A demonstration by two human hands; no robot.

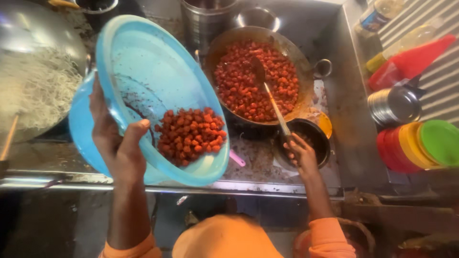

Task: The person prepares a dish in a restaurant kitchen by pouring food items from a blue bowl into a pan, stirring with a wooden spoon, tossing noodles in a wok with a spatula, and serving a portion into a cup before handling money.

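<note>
My left hand (117, 143) grips the near rim of a big light-blue plastic bowl (143, 67), thumb inside, tilting it toward the right. A heap of red-coated fried pieces (190, 134) lies at the bowl's lower edge. My right hand (300, 152) holds the handle of a long metal ladle (272, 98) whose scoop rests in a round metal wok (287, 48). The wok is full of the same red pieces (248, 81).
A large pan of pale thin noodles (33, 91) sits at the left. A small black pot (311, 136) stands below the wok. Steel containers (205, 16) are behind. At the right are sauce bottles (411, 59), a steel tin (394, 105) and stacked coloured lids (420, 143).
</note>
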